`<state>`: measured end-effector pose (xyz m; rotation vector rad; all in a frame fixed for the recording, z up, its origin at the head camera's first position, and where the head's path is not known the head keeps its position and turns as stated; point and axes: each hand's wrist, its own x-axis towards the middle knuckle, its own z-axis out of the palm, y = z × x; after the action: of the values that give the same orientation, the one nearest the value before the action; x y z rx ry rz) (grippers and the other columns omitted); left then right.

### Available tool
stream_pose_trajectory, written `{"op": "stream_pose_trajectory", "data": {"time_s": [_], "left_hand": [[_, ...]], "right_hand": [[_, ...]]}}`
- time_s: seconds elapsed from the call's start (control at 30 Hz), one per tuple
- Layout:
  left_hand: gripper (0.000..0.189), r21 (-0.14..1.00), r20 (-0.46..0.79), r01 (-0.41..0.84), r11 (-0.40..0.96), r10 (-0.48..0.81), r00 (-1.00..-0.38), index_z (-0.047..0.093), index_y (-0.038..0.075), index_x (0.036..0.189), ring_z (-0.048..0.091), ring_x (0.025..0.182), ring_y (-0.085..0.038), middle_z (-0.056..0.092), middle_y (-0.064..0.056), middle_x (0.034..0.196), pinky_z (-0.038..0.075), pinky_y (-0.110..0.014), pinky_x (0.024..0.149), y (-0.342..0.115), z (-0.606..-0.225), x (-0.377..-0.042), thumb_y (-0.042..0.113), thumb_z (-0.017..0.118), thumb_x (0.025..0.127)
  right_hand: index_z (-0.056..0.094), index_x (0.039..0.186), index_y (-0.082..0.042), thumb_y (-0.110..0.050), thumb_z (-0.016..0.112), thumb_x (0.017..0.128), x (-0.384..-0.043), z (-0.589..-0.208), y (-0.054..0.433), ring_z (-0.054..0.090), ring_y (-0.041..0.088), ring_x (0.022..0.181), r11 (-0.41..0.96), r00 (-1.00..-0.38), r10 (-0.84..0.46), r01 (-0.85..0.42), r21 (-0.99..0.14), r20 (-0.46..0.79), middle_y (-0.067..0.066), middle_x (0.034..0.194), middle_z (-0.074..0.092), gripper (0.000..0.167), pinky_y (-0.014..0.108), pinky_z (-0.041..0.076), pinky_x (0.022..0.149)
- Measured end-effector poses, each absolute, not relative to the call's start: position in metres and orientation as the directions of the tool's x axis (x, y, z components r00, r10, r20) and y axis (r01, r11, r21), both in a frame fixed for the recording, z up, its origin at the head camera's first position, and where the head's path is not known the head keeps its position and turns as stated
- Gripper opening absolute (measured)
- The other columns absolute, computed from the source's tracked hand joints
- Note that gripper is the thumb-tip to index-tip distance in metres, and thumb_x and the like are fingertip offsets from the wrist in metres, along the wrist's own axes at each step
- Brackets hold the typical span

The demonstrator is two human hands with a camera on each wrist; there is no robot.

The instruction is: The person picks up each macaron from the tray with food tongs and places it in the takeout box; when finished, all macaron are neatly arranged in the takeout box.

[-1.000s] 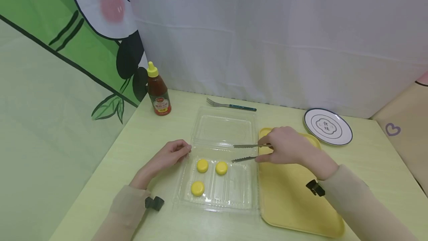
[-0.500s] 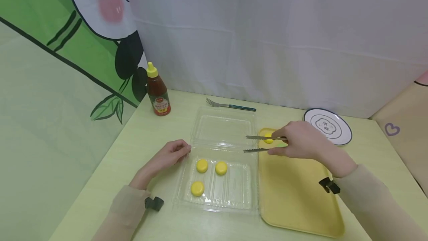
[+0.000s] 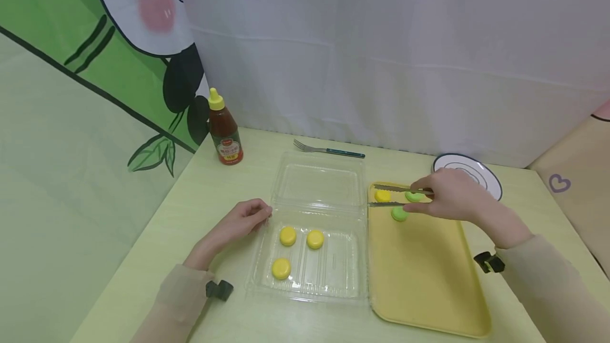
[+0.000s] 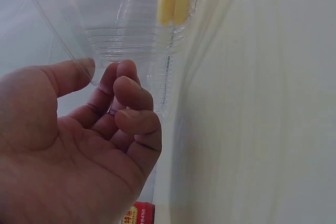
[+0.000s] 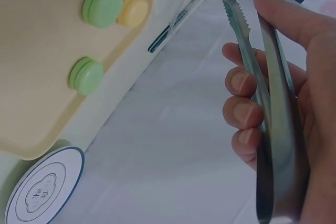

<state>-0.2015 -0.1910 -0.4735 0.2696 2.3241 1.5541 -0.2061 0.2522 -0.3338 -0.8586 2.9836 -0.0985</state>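
My right hand [image 3: 455, 195] grips metal tongs [image 5: 283, 166], their serrated arms apart with nothing between the tips. In the head view the tongs stand over the far end of a yellow tray [image 3: 424, 285]. A yellow macaron [image 3: 382, 196] and two green macarons [image 5: 103, 6] lie on that tray. Beside it is an opened clear plastic container [image 3: 335, 274] with 3 yellow macarons [image 3: 288, 236] in its near half. My left hand [image 3: 240, 221] pinches the container's left rim between thumb and fingers, seen closely in the left wrist view.
Behind the container lies a fork [image 3: 340, 152] with a dark green handle. A red sauce bottle [image 3: 227, 139] with a yellow cap stands at the back left. The white plate [image 5: 44, 192] is past the tray's far right corner. A pale curtain [image 3: 371, 68] hangs behind the table.
My right hand and the tongs have moved right, from over the container to over the tray, uncovering the macarons there. My left hand stays at the container's rim.
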Motion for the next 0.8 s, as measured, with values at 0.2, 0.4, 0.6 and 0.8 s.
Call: {"op": "stream_pose_trajectory", "data": {"time_s": [0.2, 0.4, 0.6, 0.8], "left_hand": [[0.027, 0.921, -0.165, -0.022, 0.390, 0.337, -0.927, 0.063, 0.001, 0.105, 0.047, 0.072, -0.019, 0.051, -0.005, 0.078, 0.038, -0.026, 0.062, -0.191, -0.472, -0.201, 0.026, 0.054, 0.105], [0.026, 0.921, -0.161, -0.019, 0.389, 0.336, -0.928, 0.063, 0.002, 0.106, 0.047, 0.073, -0.019, 0.051, -0.005, 0.079, 0.039, -0.026, 0.063, -0.191, -0.471, -0.199, 0.027, 0.054, 0.104], [0.027, 0.925, -0.150, -0.010, 0.379, 0.343, -0.927, 0.063, 0.001, 0.106, 0.047, 0.073, -0.019, 0.051, -0.005, 0.078, 0.038, -0.026, 0.063, -0.191, -0.470, -0.198, 0.027, 0.055, 0.104], [0.027, 0.929, -0.142, -0.003, 0.370, 0.349, -0.926, 0.063, 0.001, 0.105, 0.046, 0.072, -0.019, 0.051, -0.005, 0.078, 0.038, -0.026, 0.062, -0.191, -0.470, -0.197, 0.027, 0.055, 0.104]], "right_hand": [[0.078, 0.101, -0.012, -0.055, 0.076, 0.082, -0.206, -0.340, 0.269, 0.046, 0.004, 0.057, 0.854, -0.856, -0.517, -0.517, -0.053, 0.015, -0.016, 0.062, 0.053, 0.047, 0.030, 0.042, 0.058], [0.078, 0.100, -0.013, -0.057, 0.076, 0.081, -0.206, -0.347, 0.283, 0.047, 0.006, 0.059, 0.875, -0.876, -0.483, -0.482, -0.044, -0.006, -0.017, 0.062, 0.054, 0.048, 0.032, 0.042, 0.060], [0.078, 0.100, -0.010, -0.059, 0.075, 0.081, -0.205, -0.355, 0.294, 0.049, 0.006, 0.061, 0.893, -0.892, -0.449, -0.446, -0.066, -0.048, -0.014, 0.066, 0.059, 0.053, 0.033, 0.043, 0.060], [0.078, 0.099, -0.011, -0.055, 0.077, 0.081, -0.207, -0.365, 0.304, 0.057, 0.008, 0.068, 0.904, -0.900, -0.427, -0.422, -0.073, -0.089, -0.008, 0.081, 0.069, 0.048, 0.038, 0.048, 0.063]]}}
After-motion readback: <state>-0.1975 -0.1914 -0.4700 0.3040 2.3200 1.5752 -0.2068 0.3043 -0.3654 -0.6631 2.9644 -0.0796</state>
